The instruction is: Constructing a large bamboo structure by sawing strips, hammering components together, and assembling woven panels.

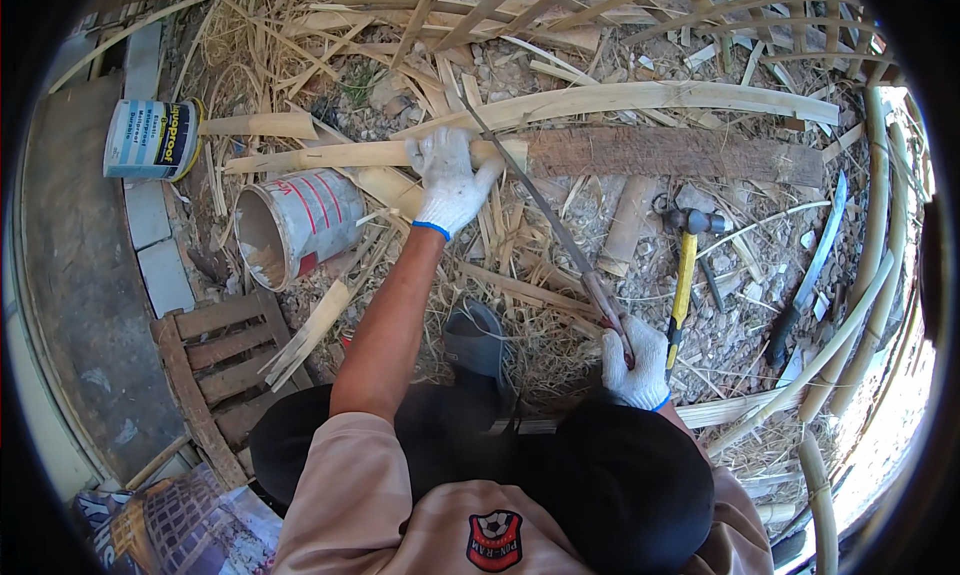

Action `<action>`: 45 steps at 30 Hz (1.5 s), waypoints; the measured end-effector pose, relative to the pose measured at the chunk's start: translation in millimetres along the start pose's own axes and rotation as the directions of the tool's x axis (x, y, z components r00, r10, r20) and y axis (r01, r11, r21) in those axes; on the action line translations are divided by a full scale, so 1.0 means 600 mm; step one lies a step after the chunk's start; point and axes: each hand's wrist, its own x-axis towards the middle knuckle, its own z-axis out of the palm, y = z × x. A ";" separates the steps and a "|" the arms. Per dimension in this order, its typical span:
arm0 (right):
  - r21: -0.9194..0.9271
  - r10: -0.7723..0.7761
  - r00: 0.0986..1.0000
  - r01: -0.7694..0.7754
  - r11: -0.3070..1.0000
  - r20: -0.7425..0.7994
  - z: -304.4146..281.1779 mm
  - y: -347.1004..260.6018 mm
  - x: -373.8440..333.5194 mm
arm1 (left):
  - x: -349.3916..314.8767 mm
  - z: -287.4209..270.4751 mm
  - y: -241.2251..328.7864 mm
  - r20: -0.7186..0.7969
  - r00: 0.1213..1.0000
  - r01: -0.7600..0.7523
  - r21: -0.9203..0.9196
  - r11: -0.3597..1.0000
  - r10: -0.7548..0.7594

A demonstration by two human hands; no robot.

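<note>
My left hand, in a white knit glove with a blue cuff, is closed on a pale split-bamboo strip that lies crosswise. The strip's right end sits by a brown wooden board. In my right hand, also gloved, is the handle of a long narrow-bladed knife. Its blade slants up to the left and crosses over the strip just right of my left hand. Whether the edge touches the bamboo I cannot tell. Behind the board a wider bamboo strip lies lengthwise.
A yellow-handled hammer and a black-handled machete lie on the right. On the left are a tipped pail, a blue-and-white bucket and a slatted wooden piece. Shavings litter the stony ground; bamboo poles line the right edge.
</note>
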 end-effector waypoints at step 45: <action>0.082 0.062 0.992 -0.071 0.994 0.108 -0.013 -0.001 0.021 | -0.018 -0.013 -0.012 -0.068 0.997 -0.046 -0.013 0.999 0.045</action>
